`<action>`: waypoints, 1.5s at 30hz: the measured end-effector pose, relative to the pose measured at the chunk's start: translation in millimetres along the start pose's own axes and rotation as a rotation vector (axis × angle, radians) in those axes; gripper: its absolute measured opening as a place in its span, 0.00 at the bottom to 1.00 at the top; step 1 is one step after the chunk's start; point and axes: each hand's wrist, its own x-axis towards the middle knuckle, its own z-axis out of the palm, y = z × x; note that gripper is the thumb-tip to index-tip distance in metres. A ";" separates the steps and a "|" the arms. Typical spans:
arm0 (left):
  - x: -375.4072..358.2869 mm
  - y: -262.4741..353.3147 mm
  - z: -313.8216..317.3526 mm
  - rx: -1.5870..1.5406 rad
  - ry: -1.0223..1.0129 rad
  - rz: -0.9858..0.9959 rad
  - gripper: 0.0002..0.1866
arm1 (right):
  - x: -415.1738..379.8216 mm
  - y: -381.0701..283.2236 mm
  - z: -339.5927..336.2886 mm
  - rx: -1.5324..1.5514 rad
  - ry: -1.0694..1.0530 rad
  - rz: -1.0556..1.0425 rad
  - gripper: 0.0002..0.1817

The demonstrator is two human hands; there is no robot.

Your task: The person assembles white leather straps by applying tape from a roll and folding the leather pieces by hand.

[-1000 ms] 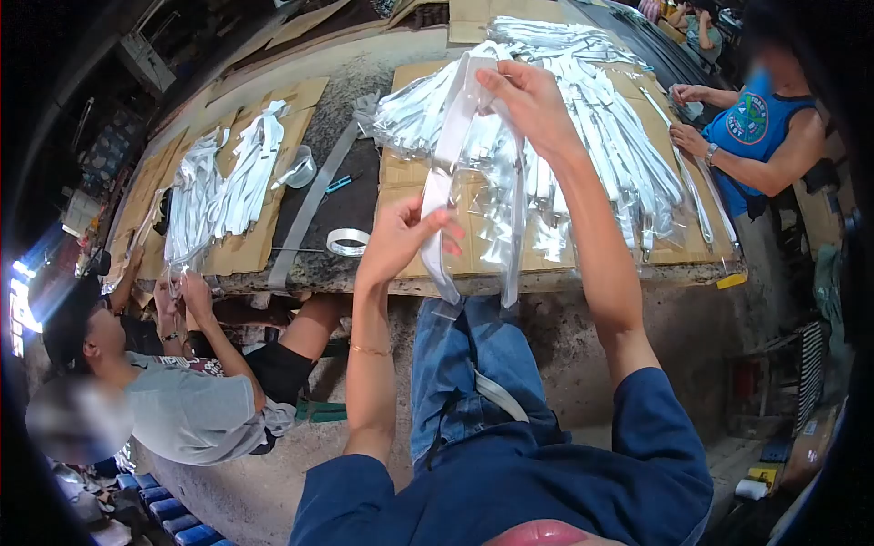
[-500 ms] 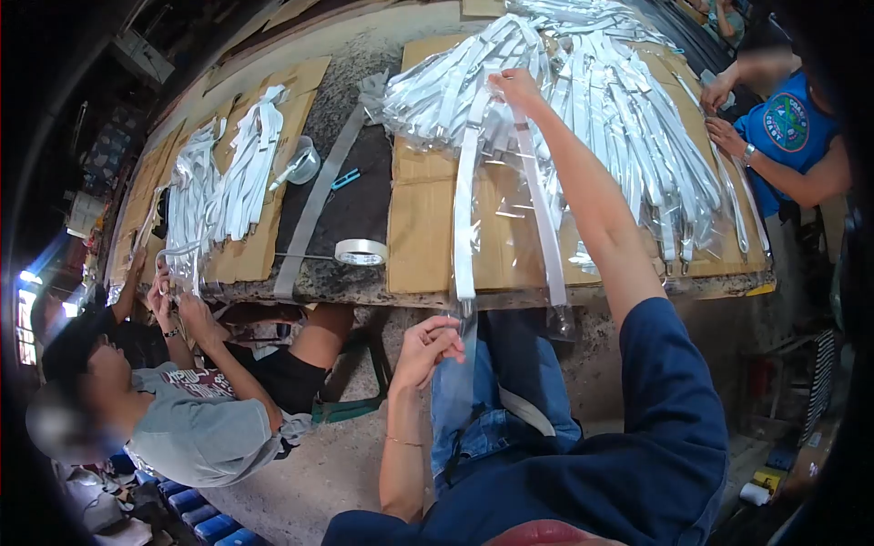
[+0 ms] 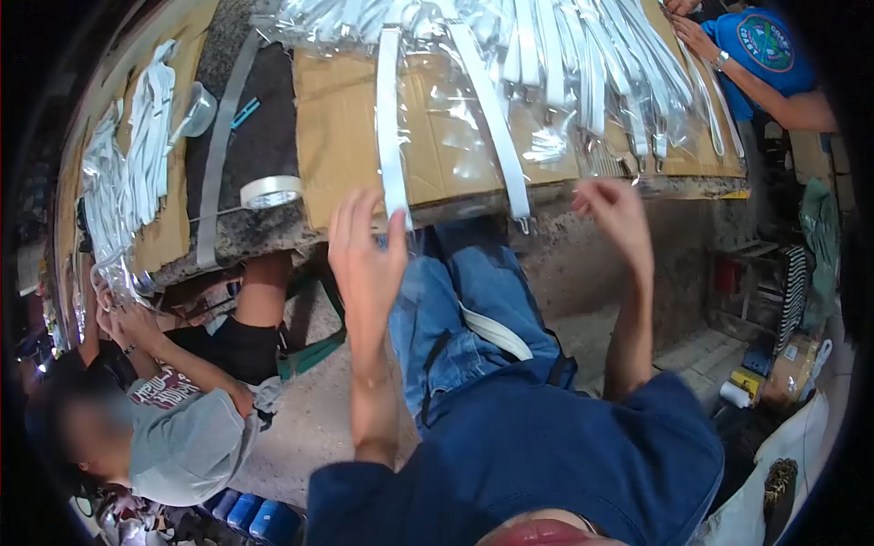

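Note:
Two flat white straps hang toward me over the table's front edge: a left strap (image 3: 390,118) and a right strap (image 3: 492,114). A small metal clip (image 3: 523,224) ends the right strap. My left hand (image 3: 364,250) is at the lower end of the left strap, its thumb over the strap end and its fingers stretched apart. Off to the right, my right hand (image 3: 621,218) hovers by the table edge, fingers loosely bent with nothing visible in them. Behind the straps lies a large pile of white straps (image 3: 583,55) in clear plastic.
Cardboard (image 3: 341,136) covers the table top. Left of it are a tape roll (image 3: 270,192), a blue clip-like tool (image 3: 245,113), a plastic cup (image 3: 198,111) and more white straps (image 3: 150,136). A person in grey (image 3: 196,446) works at left; another in blue (image 3: 765,55) at right.
My right hand has come down from the strap pile toward the table's right front edge. My left hand has risen to the left strap's end, its fingers straightening. The camera view has shifted.

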 end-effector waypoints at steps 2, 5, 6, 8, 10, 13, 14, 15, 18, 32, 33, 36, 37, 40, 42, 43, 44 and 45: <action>27.4 -6.6 29.9 -0.003 -0.055 0.180 0.21 | -37.1 42.8 37.5 0.039 0.017 0.064 0.20; 63.3 -18.2 68.5 0.011 -0.120 0.260 0.26 | -40.2 61.6 79.4 0.203 0.041 0.076 0.27; 73.7 -22.0 79.8 0.081 -0.160 0.308 0.27 | -38.4 57.1 87.4 0.393 -0.021 0.069 0.21; 82.6 -32.6 93.0 0.160 -0.185 0.353 0.29 | -35.4 63.5 99.0 0.483 -0.050 0.073 0.18; 87.9 -45.4 104.4 0.332 -0.340 0.275 0.31 | -30.4 55.7 109.5 0.678 -0.012 0.031 0.10; 94.3 -55.0 105.6 0.387 -0.250 0.313 0.32 | -14.2 41.4 113.4 0.736 0.076 0.036 0.10; 88.4 -58.5 102.9 0.398 -0.255 0.293 0.32 | -10.6 38.2 112.3 0.618 0.111 0.054 0.10; 89.5 -51.7 94.3 0.325 -0.241 0.288 0.31 | -12.1 33.0 110.6 0.586 0.125 0.045 0.11; 85.1 -43.2 56.9 0.130 -0.118 0.244 0.27 | -21.6 48.1 104.0 0.565 0.161 0.105 0.12; 57.5 13.0 159.4 0.206 -0.416 0.632 0.29 | -56.3 72.2 74.6 0.587 -0.040 0.202 0.12; 58.8 11.2 158.9 0.204 -0.418 0.637 0.29 | -60.3 79.9 66.4 0.590 -0.035 0.203 0.12; 60.5 6.2 161.2 0.207 -0.359 0.651 0.28 | -72.5 110.1 39.1 0.362 -0.128 0.281 0.12; 61.2 8.8 161.0 0.208 -0.357 0.646 0.28 | -75.5 118.0 32.1 0.358 -0.132 0.280 0.12; 66.7 16.2 138.7 0.235 -0.329 0.656 0.27 | -91.2 126.2 23.4 0.198 0.001 0.174 0.14; 78.7 19.6 94.9 -0.047 -0.173 0.595 0.26 | -99.9 119.1 16.5 0.148 0.073 0.179 0.15; 78.8 17.0 63.0 -0.227 -0.066 0.413 0.25 | -105.2 112.4 14.1 0.100 0.172 0.190 0.15; 72.2 9.9 28.3 -0.404 0.041 0.228 0.23 | -112.3 99.8 10.1 0.090 0.079 0.184 0.13; 61.1 0.8 -2.7 -0.339 0.112 0.077 0.21 | -120.1 76.9 8.0 0.097 0.073 0.189 0.13</action>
